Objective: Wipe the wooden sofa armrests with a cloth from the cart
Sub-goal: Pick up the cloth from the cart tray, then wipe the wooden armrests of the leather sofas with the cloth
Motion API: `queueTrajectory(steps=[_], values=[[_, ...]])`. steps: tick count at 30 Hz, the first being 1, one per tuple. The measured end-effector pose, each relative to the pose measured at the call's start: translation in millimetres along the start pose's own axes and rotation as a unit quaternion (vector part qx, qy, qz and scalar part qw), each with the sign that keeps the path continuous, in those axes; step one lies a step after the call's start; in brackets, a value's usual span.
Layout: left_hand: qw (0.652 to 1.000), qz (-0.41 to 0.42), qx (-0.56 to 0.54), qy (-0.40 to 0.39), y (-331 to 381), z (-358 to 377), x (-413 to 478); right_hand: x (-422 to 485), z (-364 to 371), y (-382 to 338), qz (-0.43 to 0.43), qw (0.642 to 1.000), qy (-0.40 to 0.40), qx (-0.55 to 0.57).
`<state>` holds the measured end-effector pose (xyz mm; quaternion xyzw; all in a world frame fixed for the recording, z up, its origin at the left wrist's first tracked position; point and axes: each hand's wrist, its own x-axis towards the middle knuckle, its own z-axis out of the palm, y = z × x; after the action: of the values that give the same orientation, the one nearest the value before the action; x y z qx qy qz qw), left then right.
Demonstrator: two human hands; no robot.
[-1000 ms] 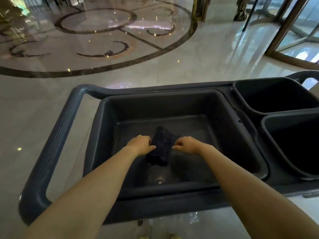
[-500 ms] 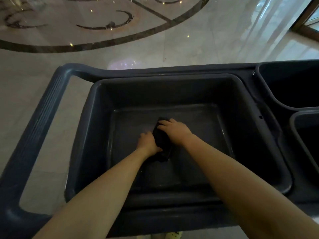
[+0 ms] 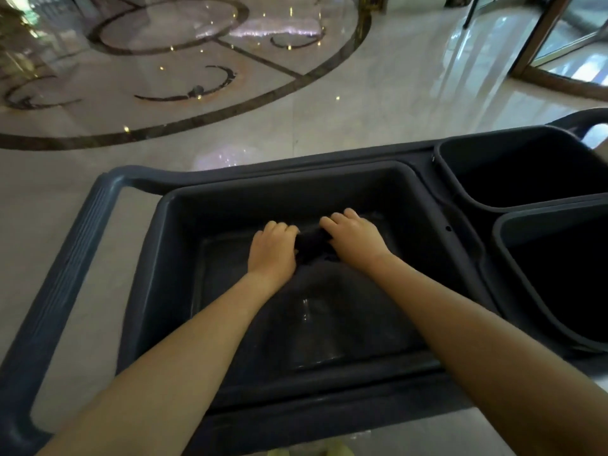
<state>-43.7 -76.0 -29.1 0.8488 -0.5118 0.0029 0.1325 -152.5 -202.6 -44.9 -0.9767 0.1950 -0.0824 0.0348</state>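
Observation:
A dark cloth (image 3: 312, 245) is bunched between my two hands inside the large dark grey tub (image 3: 171, 258) of the cleaning cart. My left hand (image 3: 272, 251) grips its left end with fingers curled. At the cloth's right end, my right hand (image 3: 355, 238) is closed over it the same way. Most of the cloth is hidden under my fingers. Both forearms reach down into the tub from the near edge. No sofa or armrest is in view.
The cart's handle bar (image 3: 62, 258) runs along the left side. Two dark buckets, one (image 3: 513, 172) behind the other (image 3: 559, 278), sit at the right of the cart. Beyond the cart lies a glossy marble floor (image 3: 296, 103) with a dark circular inlay. A glass door frame (image 3: 543, 37) stands at the far right.
The cloth lay flatter on the tub's bottom with my hands at its edges. Both hands have since gathered it up and moved further into the tub, now gripping it as a roll.

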Motion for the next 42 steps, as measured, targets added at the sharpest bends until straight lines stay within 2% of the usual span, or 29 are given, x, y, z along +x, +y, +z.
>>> queueTrajectory(steps=[10, 14, 18, 23, 26, 33, 37, 42], values=[[0.982, 0.175, -0.068, 0.025, 104.4, -32.8, 11.5, -93.7, -80.8, 48.2, 0.153, 0.985, 0.063, -0.053], [0.962, 0.258, -0.086, 0.027, 146.0, -43.4, 11.2, -143.0, -105.9, 51.2, 0.244, 0.961, 0.110, -0.071], [0.927, 0.357, -0.113, 0.030, 186.2, -53.4, 1.4, -201.4, -127.0, 40.1, 0.332, 0.924, 0.158, -0.105], [0.860, 0.487, -0.149, 0.009, 249.2, -60.0, -38.7, -287.8, -149.4, 9.7, 0.455, 0.862, 0.192, -0.117], [0.817, 0.558, -0.149, -0.013, 293.4, -57.0, -84.5, -353.7, -156.2, -17.7, 0.533, 0.819, 0.171, -0.128], [0.690, 0.705, -0.157, -0.048, 390.7, -46.0, -219.4, -514.6, -166.2, -87.8, 0.665, 0.711, 0.155, -0.169], [0.616, 0.764, -0.180, -0.059, 442.6, -41.5, -298.0, -594.8, -167.9, -127.3, 0.726, 0.639, 0.152, -0.205], [0.558, 0.800, -0.211, -0.068, 489.7, -25.3, -379.4, -675.1, -166.0, -160.4, 0.763, 0.584, 0.154, -0.232]])
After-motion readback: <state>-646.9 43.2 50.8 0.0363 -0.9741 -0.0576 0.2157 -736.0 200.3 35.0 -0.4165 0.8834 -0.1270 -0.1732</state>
